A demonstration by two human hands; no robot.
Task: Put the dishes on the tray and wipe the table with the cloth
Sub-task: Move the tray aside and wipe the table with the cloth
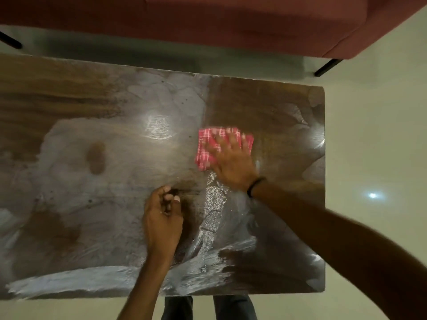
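No readable writing or brand anywhere: none on the cloth (pixel 221 146), none on the table (pixel 92 107).

Hard to make out: right hand (pixel 231 161) blurred, fingertips smeared into the checks of the cloth. Left edge of the table cut off by the frame. Sofa (pixel 231 19) across the far side seen only as its red front, top lost beyond the frame, two dark legs showing beneath. Dark trouser legs (pixel 208 307) cropped at the bottom, below the near table edge. Whatever sat inside the curled left fingers too dark to identify. Bright spot of light on the pale floor (pixel 373 195) to the right.

Cloth red with white checks, folded to a rough square, flat on the right half of the table, well in from the right edge. Right hand spread flat on top of it, palm down, fingers fanned toward the sofa, covering its near-right part; far-left corner and left margin of the cloth left showing. Black band (pixel 254 186) round the right wrist.

Left hand (pixel 163 218) loosely curled, thumb against fingertips, near the table's middle toward the near edge, apart from the cloth and nearer the body. Streaky wet smears and glare over much of the tabletop, drier brown wood at far left and just beyond the cloth.
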